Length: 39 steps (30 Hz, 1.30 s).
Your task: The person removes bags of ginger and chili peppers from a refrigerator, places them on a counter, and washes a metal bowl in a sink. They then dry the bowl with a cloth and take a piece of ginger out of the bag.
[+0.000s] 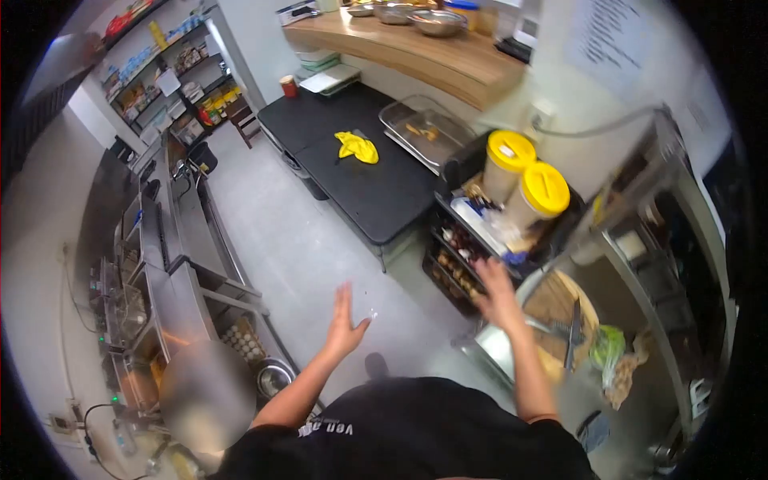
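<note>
My left hand [344, 330] is raised over the grey floor with its fingers stretched out, touching nothing. My right hand [498, 298] is also raised with the fingers spread, and it holds nothing. It is nearest in view to the black crate rack [436, 210] and a round wooden cutting board [552, 292]. A knife [573, 332] lies across the board's edge. Beside the board are a green leafy vegetable [608, 346] and a crumpled, brownish bag [624, 376]. Two tubs with yellow lids [546, 190] stand on the rack.
A black table [384, 200] bears a yellow cloth [357, 148] and a clear tray [428, 132]. Metal bowls [438, 22] sit on the wooden shelf [472, 68]. Along the left run steel counters [180, 300], with eggs [242, 340] below. Stocked shelves [164, 48] stand at the back.
</note>
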### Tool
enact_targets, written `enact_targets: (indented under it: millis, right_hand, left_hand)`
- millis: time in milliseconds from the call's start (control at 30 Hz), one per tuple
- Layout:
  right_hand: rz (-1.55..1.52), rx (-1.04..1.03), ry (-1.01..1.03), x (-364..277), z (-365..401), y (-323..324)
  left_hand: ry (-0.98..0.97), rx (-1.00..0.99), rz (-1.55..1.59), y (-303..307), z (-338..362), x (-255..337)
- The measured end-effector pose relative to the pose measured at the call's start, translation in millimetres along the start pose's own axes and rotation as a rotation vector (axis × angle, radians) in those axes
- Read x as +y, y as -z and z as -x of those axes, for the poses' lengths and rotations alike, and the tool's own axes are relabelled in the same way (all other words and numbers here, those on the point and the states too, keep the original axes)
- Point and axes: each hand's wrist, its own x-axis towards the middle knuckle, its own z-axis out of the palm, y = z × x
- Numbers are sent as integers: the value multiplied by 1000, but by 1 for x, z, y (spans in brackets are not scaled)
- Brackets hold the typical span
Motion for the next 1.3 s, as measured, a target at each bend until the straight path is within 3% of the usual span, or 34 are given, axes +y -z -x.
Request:
enact_targets:
  millis: [33,100,133,300,433,500,600,667,733,800,867,933,967,1033,1133,1167,1200,1267,1300]
  right_hand:
    - [51,-92,-9,4,-16,-38]
    - [263,-408,-247,-11,-42,-83]
    - [358,-493,-296,-29,-58,-89]
    - [99,-533,-368,-66,-137,-132]
    - [100,-289,-222,-39,-233,-186]
    - [2,-201,-233,-38,-300,-210]
    - [-131,-11,-290,-21,-418,-266]
    - [-218,67,-350,-10,-479,-311]
    - [78,189,-326,-16,-541,-323]
    - [85,5,-459,-17,-583,-326]
    - [153,-1,-515,22,-617,-373]
    - [8,-137,-632,51,-639,-399]
    - [8,-136,-654,47,-643,-388]
    - [-171,-336,-277,35,-647,-358]
    - [-421,-325,-181,9,-649,-282]
    - [-449,-160,-207,15,-650,-262]
    - [-525,2,-416,11,-651,-232]
    - [-199,384,-540,67,-649,-224]
    - [-81,454,-685,92,-645,-217]
  left_hand:
    - [0,15,16,15,-8,-22]
    - [220,57,119,45,-25,-52]
    - [213,54,121,58,-44,-59]
    - [-96,27,118,95,-152,-61]
    - [-162,-102,161,100,-237,-55]
    - [-359,-149,145,100,-283,-63]
    - [-473,-230,-4,105,-353,-100]
    - [-395,-326,-25,118,-386,-125]
    - [-255,-339,-36,138,-429,-141]
    - [-277,-304,-39,153,-471,-152]
    - [-58,-312,30,158,-507,-161]
    - [-79,-304,34,140,-538,-183]
    - [-197,-344,-80,128,-553,-195]
    - [-389,-431,-137,100,-581,-226]
    - [-381,-613,-363,56,-625,-264]
    - [-390,-630,-354,42,-640,-272]
    - [-423,-646,-334,32,-653,-273]
    - [-569,-685,-521,17,-682,-274]
    - [-647,-674,-554,-6,-694,-306]
